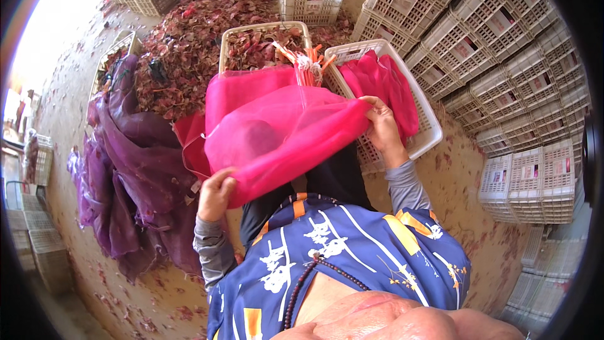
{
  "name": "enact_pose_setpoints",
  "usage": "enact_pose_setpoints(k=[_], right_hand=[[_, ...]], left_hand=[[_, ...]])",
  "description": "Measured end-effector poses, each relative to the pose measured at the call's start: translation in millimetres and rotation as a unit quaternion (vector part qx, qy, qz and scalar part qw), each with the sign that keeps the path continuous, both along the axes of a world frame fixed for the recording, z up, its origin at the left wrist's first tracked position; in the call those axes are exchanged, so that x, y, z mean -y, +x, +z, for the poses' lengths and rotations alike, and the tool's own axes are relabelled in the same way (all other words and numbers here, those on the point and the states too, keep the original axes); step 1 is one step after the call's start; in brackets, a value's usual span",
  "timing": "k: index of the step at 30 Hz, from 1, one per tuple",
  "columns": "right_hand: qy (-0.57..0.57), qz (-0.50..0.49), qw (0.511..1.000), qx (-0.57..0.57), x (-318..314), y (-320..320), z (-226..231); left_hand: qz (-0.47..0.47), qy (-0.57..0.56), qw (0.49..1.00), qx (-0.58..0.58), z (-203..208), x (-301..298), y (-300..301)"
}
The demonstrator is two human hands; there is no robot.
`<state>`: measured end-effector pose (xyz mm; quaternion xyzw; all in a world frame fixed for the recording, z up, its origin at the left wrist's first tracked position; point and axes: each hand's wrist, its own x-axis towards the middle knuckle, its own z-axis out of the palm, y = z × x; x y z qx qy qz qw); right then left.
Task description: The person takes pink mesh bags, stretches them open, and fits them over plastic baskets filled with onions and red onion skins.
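A bright pink mesh bag point(277, 123) is stretched sideways in front of me, over my knees. My left hand point(216, 194) grips its near left corner, fingers closed on the cloth. At the opposite end my right hand point(381, 123) pinches the bag's right edge between thumb and fingers. Behind the bag, a bundle of orange-red ties point(306, 66) bound with white string stands upright. To the right, a white plastic crate point(423, 110) holds more folded pink mesh bags point(384, 82).
Purple mesh sacking point(141, 170) lies heaped at my left. Red onion skins point(189, 44) cover the floor ahead, beside a skin-filled crate point(264, 27). Farther off stands a crate with reddish onions point(311, 3). Stacked white crates point(491, 44) line the right side.
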<state>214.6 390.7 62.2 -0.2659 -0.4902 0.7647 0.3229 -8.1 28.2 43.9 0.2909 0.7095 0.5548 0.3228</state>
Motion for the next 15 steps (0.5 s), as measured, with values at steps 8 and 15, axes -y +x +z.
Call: enact_pose_setpoints(k=[8,15], right_hand=[[0.085,0.261,0.955,0.109,13.6,9.7,36.7],[0.436,0.147,0.86,0.219,29.7,5.7,34.7]], left_hand=[[0.036,0.429,0.78,0.455,-42.2,28.7,-26.6],[0.192,0.261,0.944,0.07,-18.1,12.7,-9.1]])
